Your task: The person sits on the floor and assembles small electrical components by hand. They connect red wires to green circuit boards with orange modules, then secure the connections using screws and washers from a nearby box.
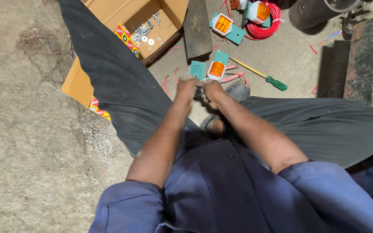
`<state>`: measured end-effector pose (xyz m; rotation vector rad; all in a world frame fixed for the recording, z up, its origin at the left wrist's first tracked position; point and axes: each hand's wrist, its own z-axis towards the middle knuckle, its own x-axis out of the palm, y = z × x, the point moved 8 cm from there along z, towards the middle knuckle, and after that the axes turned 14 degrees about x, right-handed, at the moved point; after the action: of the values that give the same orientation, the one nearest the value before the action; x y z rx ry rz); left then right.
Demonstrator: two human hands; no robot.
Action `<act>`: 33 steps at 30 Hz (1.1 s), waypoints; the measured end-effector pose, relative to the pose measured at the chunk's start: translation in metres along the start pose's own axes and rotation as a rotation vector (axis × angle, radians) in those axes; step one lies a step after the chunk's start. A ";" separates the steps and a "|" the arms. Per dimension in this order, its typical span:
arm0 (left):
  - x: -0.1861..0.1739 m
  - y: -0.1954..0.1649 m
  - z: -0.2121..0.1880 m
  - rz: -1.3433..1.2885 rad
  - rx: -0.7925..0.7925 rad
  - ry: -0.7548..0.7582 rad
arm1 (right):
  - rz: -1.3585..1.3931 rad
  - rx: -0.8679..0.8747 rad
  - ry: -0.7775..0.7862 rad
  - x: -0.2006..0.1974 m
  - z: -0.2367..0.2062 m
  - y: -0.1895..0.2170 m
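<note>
I sit on the concrete floor (31, 142) with my legs folded, and both my hands meet in front of me, just above my knee. My left hand (187, 86) is curled into a fist around something small that I cannot make out, and my right hand (212, 91) is closed tight beside it, the two touching at the knuckles. What lies between them is hidden by my fingers.

Just beyond my hands lies an orange lamp (216, 70) in a white frame on a teal bracket, with a second teal bracket (197, 69) just beside it on the left. A screwdriver (260, 74) with a yellow shaft and a green handle lies to the right of the lamp, pointing away from it. Short red wire scraps (234, 77) lie around these parts.

Farther off, another orange lamp (222, 24) on a teal plate rests near a coil of red wire (266, 29). An open cardboard box (109, 13) at the upper left holds loose bolts and washers (146, 31).
</note>
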<state>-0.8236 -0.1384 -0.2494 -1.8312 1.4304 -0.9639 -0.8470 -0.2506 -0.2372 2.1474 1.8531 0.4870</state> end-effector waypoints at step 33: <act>-0.013 -0.012 -0.005 0.969 0.045 0.233 | 0.006 0.007 0.036 -0.032 -0.007 0.008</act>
<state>-0.8232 -0.1233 -0.2391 -0.7855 2.0885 -0.6746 -0.8470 -0.2833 -0.2306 2.1633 1.8705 0.5241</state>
